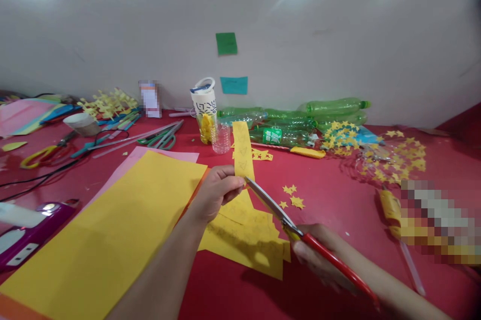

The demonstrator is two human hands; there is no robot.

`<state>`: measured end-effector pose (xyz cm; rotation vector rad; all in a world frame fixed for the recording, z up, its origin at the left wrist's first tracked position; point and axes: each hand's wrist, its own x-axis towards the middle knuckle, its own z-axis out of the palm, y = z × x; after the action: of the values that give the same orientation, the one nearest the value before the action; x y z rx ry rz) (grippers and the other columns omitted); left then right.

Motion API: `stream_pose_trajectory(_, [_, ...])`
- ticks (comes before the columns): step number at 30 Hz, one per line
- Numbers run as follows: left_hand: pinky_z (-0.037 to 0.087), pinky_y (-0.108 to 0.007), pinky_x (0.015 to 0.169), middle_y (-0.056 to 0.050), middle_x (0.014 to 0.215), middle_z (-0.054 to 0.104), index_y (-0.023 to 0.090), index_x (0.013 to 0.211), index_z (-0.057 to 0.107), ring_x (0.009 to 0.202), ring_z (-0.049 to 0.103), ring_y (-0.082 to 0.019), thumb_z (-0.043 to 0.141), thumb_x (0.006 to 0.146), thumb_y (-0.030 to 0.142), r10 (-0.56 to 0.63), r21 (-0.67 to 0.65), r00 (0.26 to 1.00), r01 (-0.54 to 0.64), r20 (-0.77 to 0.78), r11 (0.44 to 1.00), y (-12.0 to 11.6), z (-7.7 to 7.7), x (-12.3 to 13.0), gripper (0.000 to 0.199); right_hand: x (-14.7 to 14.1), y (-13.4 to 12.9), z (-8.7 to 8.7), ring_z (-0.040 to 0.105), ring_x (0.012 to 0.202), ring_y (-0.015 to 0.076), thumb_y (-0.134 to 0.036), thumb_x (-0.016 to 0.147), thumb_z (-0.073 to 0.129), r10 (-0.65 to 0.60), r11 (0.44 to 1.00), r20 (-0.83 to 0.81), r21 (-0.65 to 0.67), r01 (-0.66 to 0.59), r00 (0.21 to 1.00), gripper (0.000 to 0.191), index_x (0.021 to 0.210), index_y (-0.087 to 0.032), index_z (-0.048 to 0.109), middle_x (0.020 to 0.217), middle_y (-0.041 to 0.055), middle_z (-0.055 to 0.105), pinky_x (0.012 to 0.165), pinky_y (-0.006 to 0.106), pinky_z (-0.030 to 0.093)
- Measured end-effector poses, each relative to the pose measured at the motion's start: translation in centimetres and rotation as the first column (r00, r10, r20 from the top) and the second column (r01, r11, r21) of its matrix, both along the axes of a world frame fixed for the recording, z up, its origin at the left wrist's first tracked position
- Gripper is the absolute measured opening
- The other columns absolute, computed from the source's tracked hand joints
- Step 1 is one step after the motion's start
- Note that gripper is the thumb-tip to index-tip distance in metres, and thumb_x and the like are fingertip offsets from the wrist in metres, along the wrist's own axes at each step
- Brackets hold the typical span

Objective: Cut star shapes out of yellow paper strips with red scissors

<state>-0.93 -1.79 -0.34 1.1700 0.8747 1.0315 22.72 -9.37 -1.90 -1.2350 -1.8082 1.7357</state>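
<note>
My left hand [220, 191] pinches the lower end of an upright yellow paper strip [242, 147] with faint star outlines drawn on it. My right hand [315, 250] is wrapped round red-handled scissors [266, 200], whose blade tips touch the strip beside my left fingertips. The blades look nearly closed. Beneath my hands lie cut yellow paper pieces [244, 235] with pencil marks. Several small yellow stars [296, 202] rest on the red table right of the strip.
Large yellow sheets [124, 220] cover the left side, beside a purple tool [33, 235]. Green bottles [285, 134], a white cup [205, 102] and a clear plastic cup [221, 139] stand or lie behind. Star decorations [394, 157] and a yellow-wrapped stick [391, 207] are at right.
</note>
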Motion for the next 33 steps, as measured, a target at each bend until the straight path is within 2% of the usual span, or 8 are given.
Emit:
stream_pose_trajectory(9, [0.033,-0.017,0.04,0.003,0.044,0.049,0.014,0.059,0.063,0.04,0.044,-0.005,0.058,0.081,0.031,0.05,0.051,0.998,-0.049,-0.035,0.998,-0.7,-0.3,1.4,0.028,-0.1,-0.1,-0.3,0.035,0.035,0.0057,-0.072,0.086,0.037,-0.028,0.997,-0.017,0.076,0.029,0.999,0.055,0.067,-0.02,0.039,0.046,-0.0064,0.042,0.034,0.018,0.022])
stream_pose_trajectory(15, [0.032,-0.018,0.04,0.003,0.044,0.05,0.014,0.059,0.061,0.039,0.043,-0.005,0.059,0.081,0.032,0.059,0.044,0.998,-0.058,-0.02,0.997,-0.9,-0.6,1.7,0.028,-0.4,-0.2,-0.1,0.032,0.038,0.0061,-0.069,0.088,0.037,-0.025,0.994,-0.022,0.106,0.027,0.999,0.053,0.07,-0.019,0.043,0.045,-0.0076,0.04,0.037,0.018,0.025])
stream_pose_trajectory(20, [0.032,-0.018,0.04,0.004,0.044,0.049,0.014,0.059,0.06,0.039,0.043,-0.005,0.06,0.08,0.033,0.057,0.03,0.998,-0.056,-0.034,0.998,-1.0,-0.5,1.9,0.028,-0.4,-0.3,0.1,0.036,0.038,0.0065,-0.07,0.087,0.037,-0.027,0.995,-0.025,0.093,0.029,0.999,0.054,0.07,-0.019,0.042,0.046,-0.0068,0.042,0.037,0.019,0.025])
stream_pose_trajectory(28, [0.032,-0.018,0.04,0.004,0.044,0.05,0.015,0.059,0.06,0.039,0.043,-0.006,0.059,0.081,0.032,0.049,0.017,0.999,-0.048,-0.021,0.999,-1.0,-0.6,2.1,0.028,-0.5,-0.8,-1.1,0.034,0.033,0.0056,-0.077,0.081,0.036,-0.151,0.987,0.045,-0.051,0.154,0.987,0.06,0.066,-0.02,0.042,0.044,-0.008,0.037,0.032,0.017,0.022])
stream_pose_trajectory(33, [0.032,-0.018,0.04,0.004,0.044,0.05,0.014,0.059,0.061,0.039,0.043,-0.005,0.059,0.081,0.031,0.042,0.013,0.999,-0.042,0.001,0.999,-1.0,-0.6,2.1,0.027,-0.5,-0.7,-1.0,0.034,0.036,0.0067,-0.072,0.083,0.042,-0.165,0.986,0.067,-0.026,0.167,0.984,0.055,0.063,-0.021,0.042,0.046,-0.0067,0.038,0.034,0.02,0.024])
